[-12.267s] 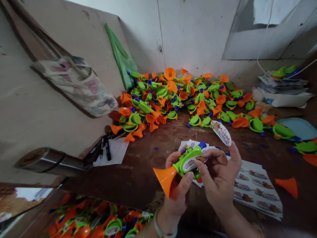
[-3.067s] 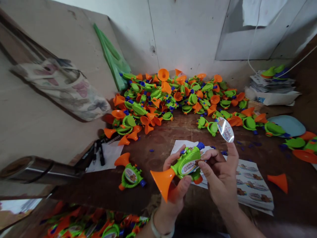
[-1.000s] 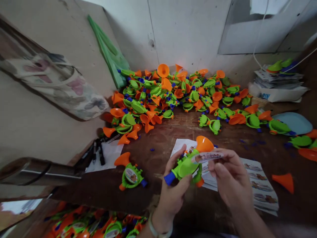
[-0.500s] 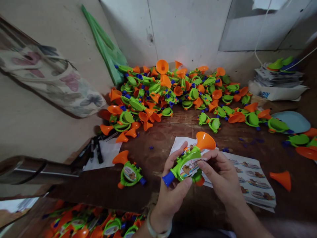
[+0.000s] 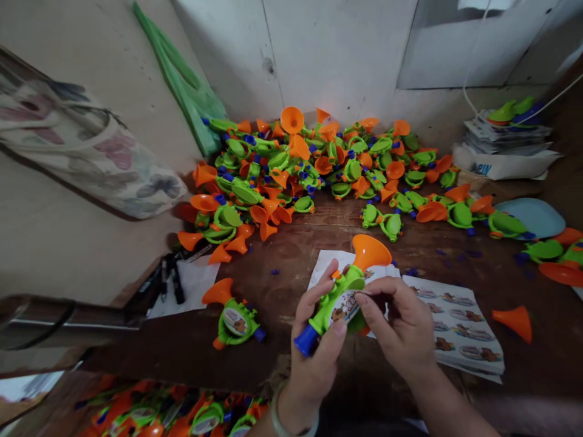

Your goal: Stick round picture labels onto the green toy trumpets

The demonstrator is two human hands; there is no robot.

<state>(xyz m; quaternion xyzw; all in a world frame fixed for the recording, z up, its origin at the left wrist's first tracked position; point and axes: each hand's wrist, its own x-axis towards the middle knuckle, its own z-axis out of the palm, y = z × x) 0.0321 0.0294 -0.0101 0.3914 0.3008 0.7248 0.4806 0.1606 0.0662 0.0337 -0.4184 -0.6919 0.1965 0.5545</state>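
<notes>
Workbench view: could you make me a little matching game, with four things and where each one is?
Things
1. Toy trumpet, orange bell pointing away
2. Green plastic bag
3. Loose orange cone
4. Light blue plate

Places
A. Just right of the sticker sheets
B. Held in the left hand
C. Partly behind green toys, far right
D. By the far left end of the toy heap

Pairs: 1-B, 2-D, 3-A, 4-C

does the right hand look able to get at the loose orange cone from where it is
Probably yes: only the flat sticker sheets seem to lie between the right hand and the orange cone, though that hand is occupied at the label on the toy trumpet.
</notes>
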